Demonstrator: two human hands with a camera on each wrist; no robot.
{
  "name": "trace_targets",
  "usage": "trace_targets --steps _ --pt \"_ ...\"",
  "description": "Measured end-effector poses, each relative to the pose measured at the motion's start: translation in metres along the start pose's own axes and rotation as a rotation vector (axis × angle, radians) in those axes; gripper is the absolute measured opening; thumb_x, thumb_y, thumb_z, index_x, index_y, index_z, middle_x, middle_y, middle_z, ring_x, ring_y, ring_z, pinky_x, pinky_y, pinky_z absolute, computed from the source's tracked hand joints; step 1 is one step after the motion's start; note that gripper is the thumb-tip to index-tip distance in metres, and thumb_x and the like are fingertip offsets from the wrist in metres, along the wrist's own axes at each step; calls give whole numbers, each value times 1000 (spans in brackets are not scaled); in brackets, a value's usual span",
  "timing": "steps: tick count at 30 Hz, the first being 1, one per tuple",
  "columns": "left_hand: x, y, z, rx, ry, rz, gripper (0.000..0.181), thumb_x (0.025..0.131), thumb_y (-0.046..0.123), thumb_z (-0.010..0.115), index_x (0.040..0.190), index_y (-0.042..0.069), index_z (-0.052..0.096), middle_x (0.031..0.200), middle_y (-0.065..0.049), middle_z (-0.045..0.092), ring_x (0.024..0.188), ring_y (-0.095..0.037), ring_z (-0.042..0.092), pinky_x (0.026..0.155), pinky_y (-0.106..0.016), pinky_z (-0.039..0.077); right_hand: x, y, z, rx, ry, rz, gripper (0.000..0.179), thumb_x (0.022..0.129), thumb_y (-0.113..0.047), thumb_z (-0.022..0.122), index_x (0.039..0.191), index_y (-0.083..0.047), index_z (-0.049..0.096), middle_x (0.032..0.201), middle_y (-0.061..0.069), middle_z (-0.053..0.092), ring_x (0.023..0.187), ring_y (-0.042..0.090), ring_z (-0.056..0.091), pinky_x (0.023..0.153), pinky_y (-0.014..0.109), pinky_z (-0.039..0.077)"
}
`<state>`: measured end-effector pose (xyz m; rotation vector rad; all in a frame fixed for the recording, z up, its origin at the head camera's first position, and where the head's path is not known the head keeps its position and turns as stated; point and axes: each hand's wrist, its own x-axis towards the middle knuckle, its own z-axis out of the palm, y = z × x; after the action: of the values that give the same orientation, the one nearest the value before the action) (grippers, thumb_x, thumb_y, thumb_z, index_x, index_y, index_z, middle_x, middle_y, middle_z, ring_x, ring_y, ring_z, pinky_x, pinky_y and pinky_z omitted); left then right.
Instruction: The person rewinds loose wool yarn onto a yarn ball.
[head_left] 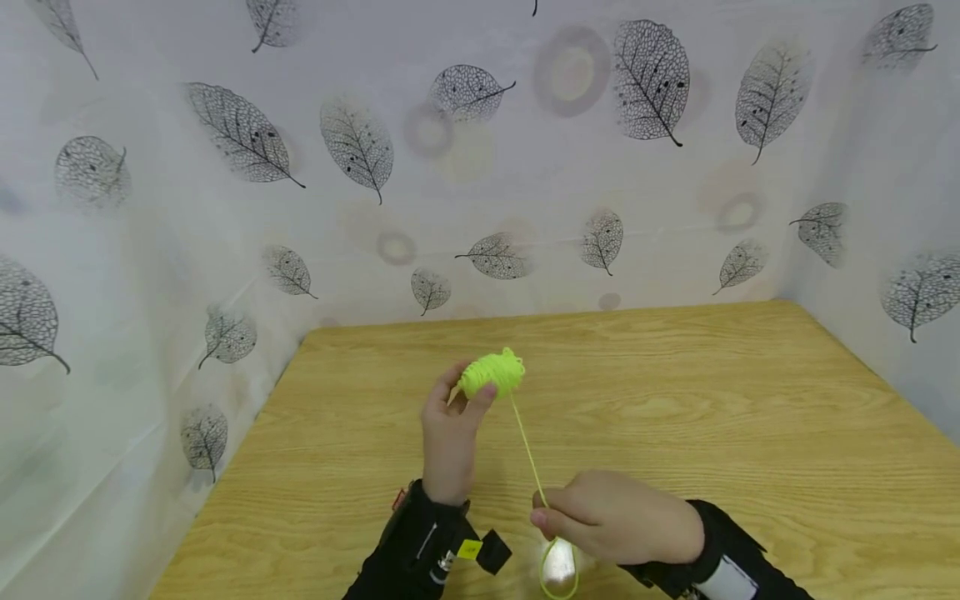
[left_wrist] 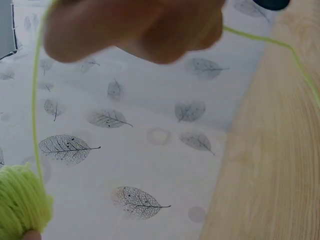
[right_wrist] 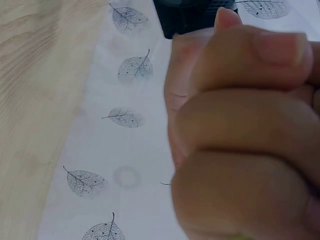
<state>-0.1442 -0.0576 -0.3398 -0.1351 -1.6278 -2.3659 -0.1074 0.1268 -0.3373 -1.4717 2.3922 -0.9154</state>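
A small bundle of neon yellow cord (head_left: 492,372) is held up over the table by my left hand (head_left: 453,433), thumb on the near side and fingers behind. From its right end a taut strand (head_left: 528,442) runs down to my right hand (head_left: 611,517), which pinches it between thumb and curled fingers. Below the right hand the loose cord hangs in a loop (head_left: 559,595). In the left wrist view the wound bundle (left_wrist: 22,202) shows at the lower left, its strand rising to the other hand. Curled fingers (right_wrist: 240,120) fill the right wrist view and hide most of the cord.
The wood-grain table (head_left: 675,400) spreads beneath both hands. A pale sheet (head_left: 510,183) printed with dark leaves hangs behind it and along both sides. Black bands with devices wrap both wrists, one a dark cuff (head_left: 420,533) on the left.
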Motion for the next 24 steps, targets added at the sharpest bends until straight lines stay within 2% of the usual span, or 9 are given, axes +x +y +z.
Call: trace_targets --steps 3,7,9,12,15,18,21,24 --pt "0 -6 0 166 -100 -9 44 81 12 69 120 1 52 121 -15 51 105 -24 55 83 -29 51 -2 -3 -2 -17 26 -33 29 101 -19 38 79 -18 57 61 -19 42 54 -8 42 52 9 42" --pt "-2 -11 -2 408 -314 2 44 82 18 69 120 2 54 122 -14 50 106 -25 54 84 -33 51 -7 -5 -9 -12 75 -43 30 100 -14 40 77 -19 58 65 -16 52 58 -6 48 54 13 46" --pt "-3 -11 -2 480 -423 -11 43 83 19 69 121 3 55 122 -13 50 106 -25 54 84 -34 51 -10 -5 -14 4 108 -31 31 100 -11 40 75 -19 57 66 -15 53 58 -5 48 53 16 47" --pt "-4 -11 -2 552 -548 -72 41 83 21 69 120 7 57 121 -10 52 102 -21 56 82 -34 52 -14 -4 -23 23 184 -21 31 99 -6 41 75 -19 55 65 -15 50 55 -5 43 50 19 45" --pt "-5 -10 -3 566 -644 -140 39 83 19 68 119 10 58 119 -7 54 96 -18 58 77 -34 53 -16 -2 -31 46 264 -13 32 98 -1 41 73 -19 52 58 -15 38 48 -5 30 43 16 35" --pt "-5 -9 -3 553 -723 -202 36 84 17 67 119 13 59 119 -5 55 95 -17 58 75 -35 53 -17 3 -37 86 343 -28 31 96 3 42 74 -16 52 54 -11 32 45 -4 25 40 15 30" --pt "-4 -7 -3 515 -800 -247 36 84 13 67 119 14 59 123 -3 55 100 -17 57 81 -39 50 -18 10 -40 160 408 -48 29 95 6 41 77 -13 53 52 -5 32 42 2 26 37 17 29" --pt "-4 -5 -3 464 -868 -268 35 85 9 65 119 10 60 126 -3 54 106 -16 54 90 -40 45 -18 18 -42 269 431 -61 25 96 8 38 83 -7 52 53 3 32 42 11 29 35 25 28"
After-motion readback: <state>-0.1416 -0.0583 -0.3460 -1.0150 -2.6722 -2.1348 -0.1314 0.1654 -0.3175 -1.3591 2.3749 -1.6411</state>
